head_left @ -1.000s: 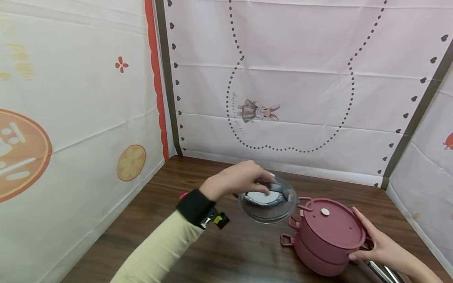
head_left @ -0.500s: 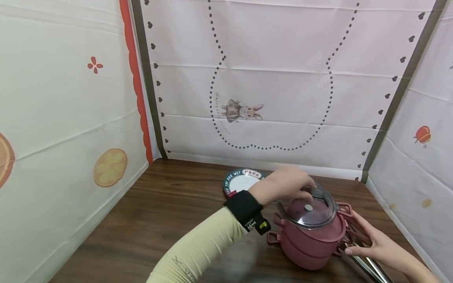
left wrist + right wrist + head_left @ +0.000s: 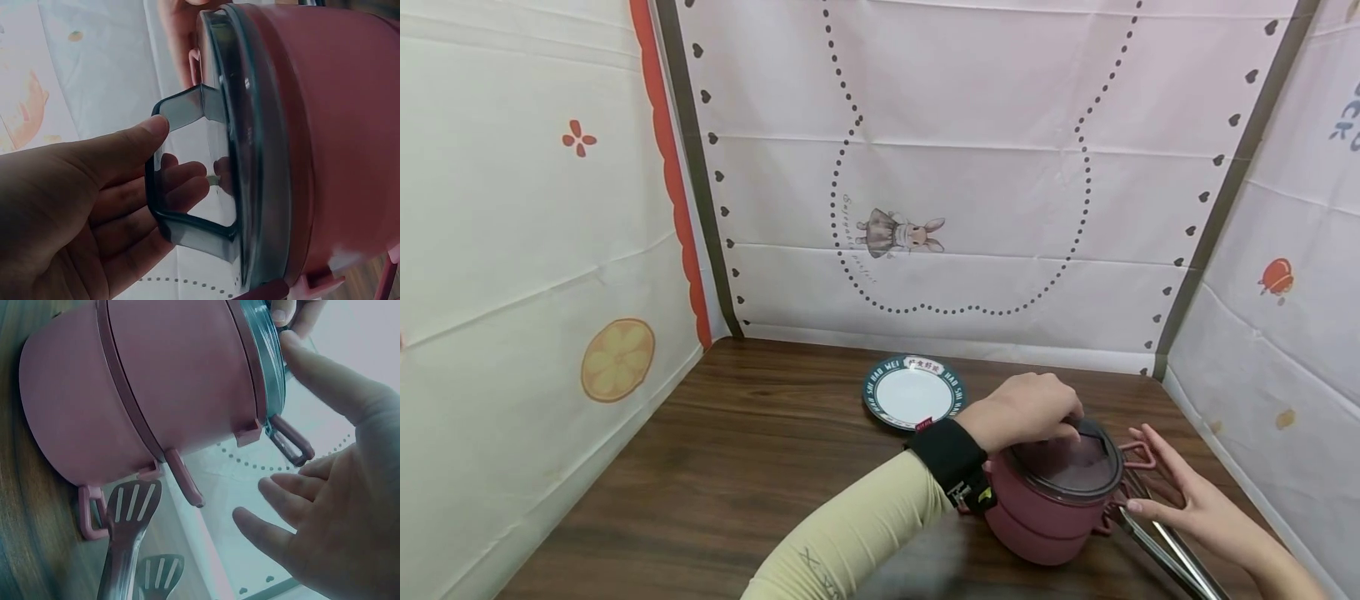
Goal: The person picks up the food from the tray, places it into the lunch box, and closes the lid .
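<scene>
The stacked, dark pink pot [image 3: 1045, 529] stands on the table at the right of the head view. A clear glass lid [image 3: 1071, 471] with a dark rim lies level on its top. My left hand [image 3: 1026, 408] grips the lid's see-through handle [image 3: 200, 240], thumb on the near edge and fingers passing through it. On the pot's right side is my right hand [image 3: 1198, 508], fingers spread and holding nothing. Its thumb [image 3: 325, 375] reaches close to the lid's rim in the right wrist view; whether it touches cannot be told.
Metal tongs [image 3: 1176, 546] lie between the pot and my right hand; their slotted ends [image 3: 131, 503] are next to the pot's side handles. A round plate [image 3: 875, 392] with a green lettered rim sits behind and left of the pot. Patterned cloth walls enclose the table [image 3: 737, 483].
My left hand has carried the glass lid rightward from over the plate and down onto the pot. The right hand has come off the pot's pink top and side, fingers now spread beside it.
</scene>
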The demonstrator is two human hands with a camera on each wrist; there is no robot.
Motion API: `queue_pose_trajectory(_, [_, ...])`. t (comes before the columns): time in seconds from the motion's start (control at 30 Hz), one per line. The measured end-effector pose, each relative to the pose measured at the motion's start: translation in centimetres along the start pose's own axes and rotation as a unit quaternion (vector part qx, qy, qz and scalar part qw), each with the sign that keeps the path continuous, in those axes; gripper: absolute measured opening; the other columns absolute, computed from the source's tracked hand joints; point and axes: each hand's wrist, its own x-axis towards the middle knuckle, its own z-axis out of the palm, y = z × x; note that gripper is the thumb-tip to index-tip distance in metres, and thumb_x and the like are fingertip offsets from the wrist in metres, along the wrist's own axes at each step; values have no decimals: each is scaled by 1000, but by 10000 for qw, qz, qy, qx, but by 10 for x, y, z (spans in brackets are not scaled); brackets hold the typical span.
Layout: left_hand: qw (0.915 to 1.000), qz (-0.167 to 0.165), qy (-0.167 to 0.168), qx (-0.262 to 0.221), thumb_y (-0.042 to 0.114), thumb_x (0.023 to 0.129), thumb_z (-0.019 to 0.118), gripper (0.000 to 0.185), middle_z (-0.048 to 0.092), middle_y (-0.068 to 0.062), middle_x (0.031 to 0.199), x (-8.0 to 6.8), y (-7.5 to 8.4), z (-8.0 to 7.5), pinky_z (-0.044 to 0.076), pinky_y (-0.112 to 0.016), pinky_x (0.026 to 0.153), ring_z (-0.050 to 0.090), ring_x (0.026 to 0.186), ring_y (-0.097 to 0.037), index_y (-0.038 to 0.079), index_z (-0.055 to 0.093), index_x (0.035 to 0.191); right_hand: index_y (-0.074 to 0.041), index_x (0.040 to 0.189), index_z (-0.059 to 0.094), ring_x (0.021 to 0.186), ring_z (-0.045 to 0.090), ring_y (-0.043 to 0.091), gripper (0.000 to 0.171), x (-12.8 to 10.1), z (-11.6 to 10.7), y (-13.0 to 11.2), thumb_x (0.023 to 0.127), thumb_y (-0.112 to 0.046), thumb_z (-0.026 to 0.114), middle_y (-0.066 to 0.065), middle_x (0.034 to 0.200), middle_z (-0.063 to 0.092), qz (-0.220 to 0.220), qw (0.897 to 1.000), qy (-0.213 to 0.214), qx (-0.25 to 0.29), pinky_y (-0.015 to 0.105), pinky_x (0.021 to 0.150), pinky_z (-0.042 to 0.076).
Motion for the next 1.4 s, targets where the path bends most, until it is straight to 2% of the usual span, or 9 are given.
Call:
queue_pose_trajectory(0.2, [9998, -138, 99, -135, 48, 94, 64, 29, 70, 19, 114, 2, -2, 3, 49, -14, 73, 62, 88, 5, 37, 71, 120, -23, 161, 14, 121, 42, -19, 81, 9, 4, -16, 97, -9, 62, -29, 150, 29, 53, 9993, 179, -329, 12, 86, 46])
queue_pose_trajectory(0.4, [9978, -221, 392, -481, 50, 99, 54, 40, 67, 15, 127, -5, -5, 11, 51, -14, 85, 64, 107, 2, 32, 64, 133, -23, 160, 20, 107, 53, -8, 71, 19, 10, -24, 101, -18, 58, 15, 157, 32, 230, 9962, 273, -790, 22, 74, 52])
queue_pose_trajectory(0.5, [9949, -442, 453, -787, 51, 103, 41, 49, 57, 11, 143, -17, -10, 20, 47, -20, 103, 55, 129, -2, 28, 51, 146, -21, 160, 24, 114, 46, -13, 66, 22, 14, -23, 102, -21, 56, 28, 158, 28, 301, 9944, 316, -961, 22, 76, 50])
queue_pose_trajectory(0.6, [9916, -692, 408, -1011, 52, 105, 33, 57, 45, 6, 156, -31, -17, 36, 39, -26, 115, 42, 143, -8, 24, 37, 154, -20, 159, 25, 132, 27, -19, 61, 22, 17, -19, 104, -21, 52, 29, 160, 24, 393, 9953, 311, -825, 42, 94, 47])
queue_pose_trajectory(0.73, [9874, -815, 549, -1238, 54, 105, 29, 64, 34, 1, 162, -45, -27, 60, 31, -28, 121, 34, 149, -13, 17, 28, 158, -17, 158, 28, 129, 11, -28, 56, 21, 23, -12, 106, -19, 47, 26, 157, 30, 268, 9960, 427, -738, 29, 104, 38])
queue_pose_trajectory(0.8, [9843, -822, 684, -1408, 54, 106, 28, 66, 31, -2, 164, -50, -31, 71, 29, -29, 122, 32, 150, -15, 15, 25, 159, -14, 158, 28, 125, 17, -27, 54, 21, 27, -9, 106, -18, 45, 25, 154, 34, 184, 9958, 504, -739, 13, 90, 39])
queue_pose_trajectory(1.1, [9386, -793, 946, -3222, 56, 106, 23, 74, 19, -11, 167, -62, -35, 106, 26, -37, 124, 22, 154, -21, 10, 6, 161, -15, 162, 7, 137, 32, -6, 54, 19, 41, -5, 111, -21, 24, 30, 161, 14, 533, 9975, 314, 354, 17, 81, 50])
queue_pose_trajectory(1.23, [9219, -749, 1048, -3654, 54, 106, 22, 72, 15, -13, 168, -61, -34, 110, 25, -40, 125, 19, 155, -23, 10, 4, 161, -14, 162, 7, 122, 27, -26, 52, 19, 47, -2, 111, -21, 16, 32, 158, 15, 328, 9958, 498, 696, 14, 84, 47])
queue_pose_trajectory(1.4, [8978, -784, 1002, -4217, 52, 107, 22, 70, 18, -12, 167, -59, -33, 117, 28, -41, 123, 22, 154, -24, 10, 5, 161, -12, 161, 10, 125, 25, -26, 51, 18, 53, 2, 111, -20, 11, 27, 156, 17, 144, 9940, 727, 805, 8, 87, 42])
